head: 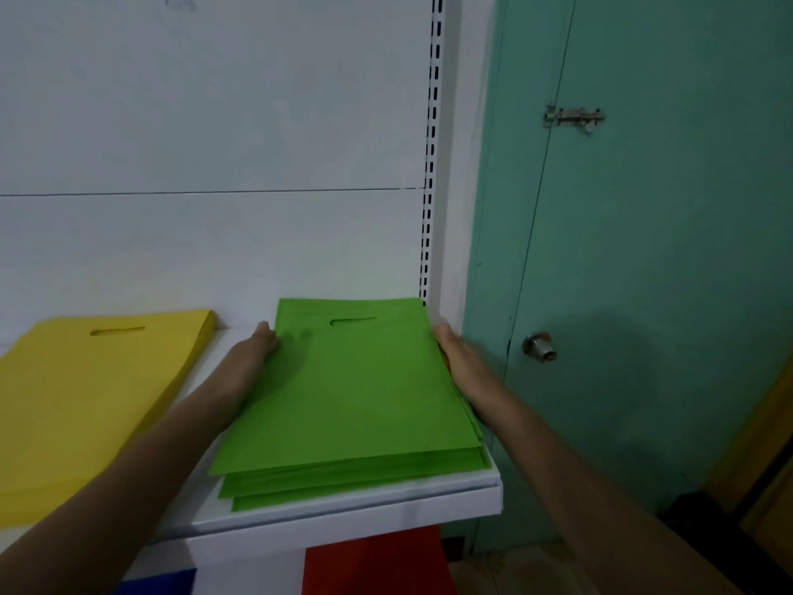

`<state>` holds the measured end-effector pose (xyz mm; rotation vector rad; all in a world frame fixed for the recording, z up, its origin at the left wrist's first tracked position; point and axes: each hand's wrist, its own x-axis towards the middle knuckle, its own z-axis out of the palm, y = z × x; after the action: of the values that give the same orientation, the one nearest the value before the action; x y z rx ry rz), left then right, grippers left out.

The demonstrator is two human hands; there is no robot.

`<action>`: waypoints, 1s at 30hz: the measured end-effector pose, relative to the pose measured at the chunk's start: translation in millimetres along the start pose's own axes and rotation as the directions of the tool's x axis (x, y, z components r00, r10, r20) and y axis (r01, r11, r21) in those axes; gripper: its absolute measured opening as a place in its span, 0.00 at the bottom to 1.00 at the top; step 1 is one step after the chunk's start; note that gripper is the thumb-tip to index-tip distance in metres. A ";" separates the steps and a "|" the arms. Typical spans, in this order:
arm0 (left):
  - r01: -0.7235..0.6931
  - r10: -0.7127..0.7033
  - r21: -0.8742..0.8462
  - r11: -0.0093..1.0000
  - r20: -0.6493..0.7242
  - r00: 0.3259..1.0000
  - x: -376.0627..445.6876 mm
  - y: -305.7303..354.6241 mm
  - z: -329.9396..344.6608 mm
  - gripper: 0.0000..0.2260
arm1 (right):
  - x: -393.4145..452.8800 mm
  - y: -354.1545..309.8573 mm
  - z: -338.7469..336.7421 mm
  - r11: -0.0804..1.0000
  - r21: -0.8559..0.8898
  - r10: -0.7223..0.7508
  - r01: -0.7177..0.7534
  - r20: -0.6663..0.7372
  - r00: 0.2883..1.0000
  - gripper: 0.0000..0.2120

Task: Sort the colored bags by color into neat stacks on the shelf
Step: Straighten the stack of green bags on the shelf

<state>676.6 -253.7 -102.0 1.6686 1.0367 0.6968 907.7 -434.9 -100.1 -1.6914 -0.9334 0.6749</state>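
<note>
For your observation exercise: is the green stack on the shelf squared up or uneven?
Uneven. The green bags fan out at the near edge, lower ones jutting past the top bag, while the left hand and right hand press its sides.

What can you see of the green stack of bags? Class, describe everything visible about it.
The green stack of bags lies flat at the right end of the white shelf, beside the yellow stack. The bags look like thin matte fabric; the top one has a cut-out slot handle near its far edge. Lower bags fan out unevenly at the front. The left hand presses its left edge and the right hand its right edge.
</note>
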 end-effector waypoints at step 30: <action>-0.505 0.421 0.797 0.332 0.354 0.835 132.7 50.6 62.8 0.19 | 6.7 8.0 1.1 0.939 -0.293 -0.137 0.178 0.156 0.978 0.23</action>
<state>805.8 -170.6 -79.1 2.9903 0.8740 0.4205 912.5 -429.9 -108.0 -1.8319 -1.3098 0.5616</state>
